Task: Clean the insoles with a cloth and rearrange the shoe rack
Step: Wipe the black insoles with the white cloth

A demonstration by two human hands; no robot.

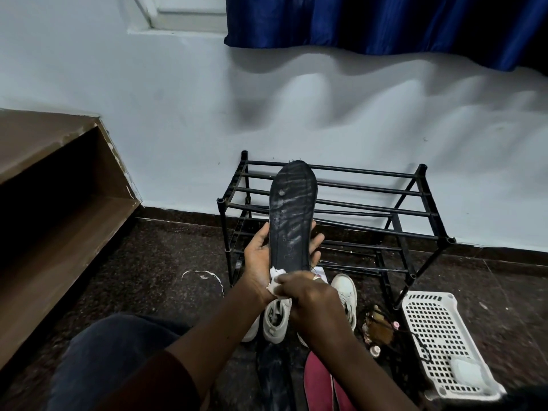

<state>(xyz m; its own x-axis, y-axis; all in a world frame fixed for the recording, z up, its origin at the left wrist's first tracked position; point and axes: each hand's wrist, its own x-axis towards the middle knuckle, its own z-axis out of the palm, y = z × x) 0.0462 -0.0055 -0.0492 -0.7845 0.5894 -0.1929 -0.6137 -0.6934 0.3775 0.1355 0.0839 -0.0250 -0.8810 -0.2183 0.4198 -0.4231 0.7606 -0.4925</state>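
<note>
Floor: dark speckled stone floor (166, 262) under a pale wall.
Left grip (262, 256): curled around the black insole (292, 215), held upright, toe at 12 o'clock.
Right grip (308, 295): pinching the white cloth (275, 276) against the insole heel.
Shoe rack (398, 229): behind the insole, 12 o'clock.
White sneakers (277, 318): on the floor, 6 o'clock.
Basket (436, 336): 4 o'clock.

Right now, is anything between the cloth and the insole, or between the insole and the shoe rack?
Nothing visible. The right hand pinches the cloth against the near end of the insole, held upright by the left hand. Only open air lies between it and the shoe rack behind; the white shoes sit lower, on the floor.
</note>
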